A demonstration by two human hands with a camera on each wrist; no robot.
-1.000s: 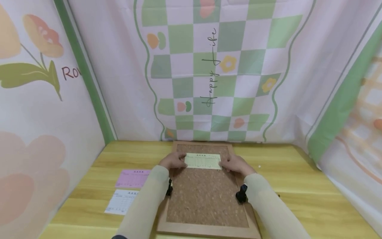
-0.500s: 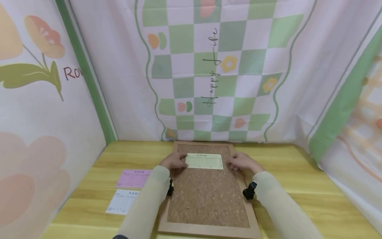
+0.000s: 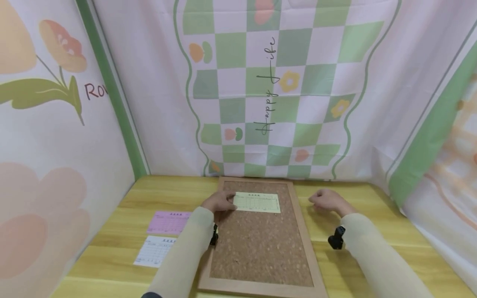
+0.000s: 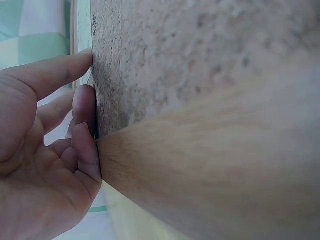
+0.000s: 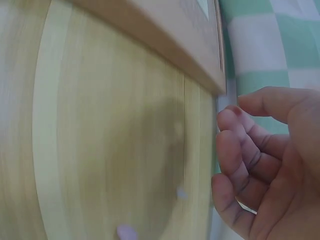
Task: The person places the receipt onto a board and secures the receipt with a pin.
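Observation:
A pale yellow printed slip [image 3: 257, 203] lies flat on the upper part of a wood-framed cork board [image 3: 261, 248]. At the slip's left edge, my left hand [image 3: 219, 201] rests thumb and fingertips on its corners. In the left wrist view, the thumb of the left hand [image 4: 45, 130] reaches the slip while some other fingers bend against the frame. My right hand [image 3: 328, 200] is off the board, over the table to its right. In the right wrist view, the right hand [image 5: 270, 150] has loosely bent fingers with nothing seen between them.
A pink slip [image 3: 168, 222] and a white slip [image 3: 153, 251] lie on the wooden table [image 3: 357, 256] left of the board, partly covered by the left sleeve. Small pale objects, one purplish [image 5: 127, 232] and one whitish [image 5: 181, 192], lie near my right hand. Patterned curtains hang behind.
My right hand has let go of the yellow slip's right edge and moved right, past the board's frame. The left hand stays at the slip's left edge; the head view has shifted slightly.

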